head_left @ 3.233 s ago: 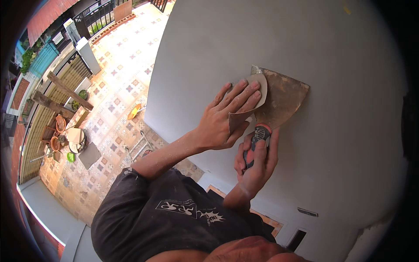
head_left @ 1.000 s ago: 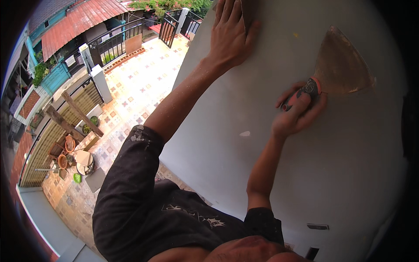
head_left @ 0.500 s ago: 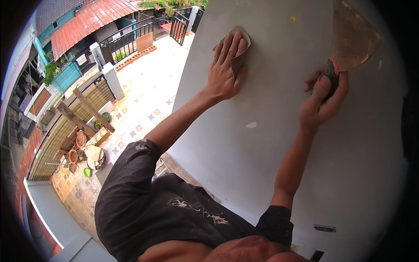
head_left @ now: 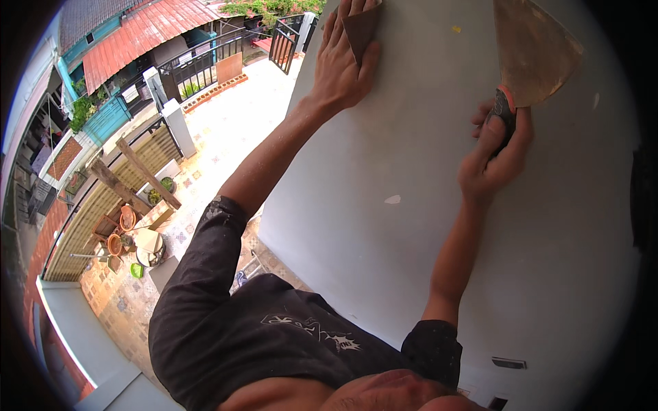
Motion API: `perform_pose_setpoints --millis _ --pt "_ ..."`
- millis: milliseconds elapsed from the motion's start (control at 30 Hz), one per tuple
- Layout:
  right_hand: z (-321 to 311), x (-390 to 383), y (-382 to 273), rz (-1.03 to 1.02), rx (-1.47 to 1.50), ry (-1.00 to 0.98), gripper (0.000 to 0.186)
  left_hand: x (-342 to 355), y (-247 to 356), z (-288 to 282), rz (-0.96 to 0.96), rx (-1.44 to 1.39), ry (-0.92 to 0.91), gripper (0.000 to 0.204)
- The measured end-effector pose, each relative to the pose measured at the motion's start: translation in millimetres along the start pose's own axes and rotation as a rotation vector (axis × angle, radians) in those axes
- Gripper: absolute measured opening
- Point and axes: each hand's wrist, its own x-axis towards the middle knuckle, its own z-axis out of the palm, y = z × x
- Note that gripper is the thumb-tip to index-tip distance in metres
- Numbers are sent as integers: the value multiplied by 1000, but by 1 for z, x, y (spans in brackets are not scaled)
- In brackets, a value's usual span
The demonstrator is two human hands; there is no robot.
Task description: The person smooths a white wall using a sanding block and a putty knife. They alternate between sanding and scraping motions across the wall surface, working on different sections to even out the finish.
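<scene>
My left hand (head_left: 339, 77) is at the top of the grey wall (head_left: 411, 260), near its left edge. It presses a brown sheet of sandpaper (head_left: 362, 31) flat to the wall, and one corner of the sheet folds up between thumb and fingers. The fingertips run out of view at the top. Farther right, my right hand (head_left: 495, 161) grips the dark handle of a wide putty knife (head_left: 534, 58). Its broad, stained blade points up, in front of the wall; whether it touches the surface I cannot tell.
A white patch (head_left: 392, 199) and a small yellow mark (head_left: 456, 29) show on the wall. Far below on the left lies a tiled yard (head_left: 226, 147) with clay pots (head_left: 127, 218), wooden posts (head_left: 120, 185) and a dark metal gate (head_left: 282, 46). A ladder part (head_left: 253, 266) shows beneath me.
My left hand has slid up and slightly left along the wall with the sandpaper. My right hand and the putty knife have shifted a little left.
</scene>
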Motion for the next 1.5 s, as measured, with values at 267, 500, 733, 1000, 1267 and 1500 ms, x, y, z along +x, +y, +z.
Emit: perform_pose_setpoints --millis 267,500,733,1000,1267,1500 --pt "-2 -3 1 -2 9 -9 37 -41 16 17 30 99 66 54" --pt "-1 -3 2 -2 2 9 38 26 16 4 -104 -24 -34 60" --pt "2 -6 1 15 9 28 38 15 5 -4 1 -19 -87 63" --pt "3 -6 0 26 -7 71 38 -27 -3 6 32 50 6 62" --pt "0 -8 -1 42 -3 4 38 50 -16 -6 -63 -21 80 50" --pt "-2 -1 -4 58 53 -32 38 29 -12 -5 -33 -35 99 49"
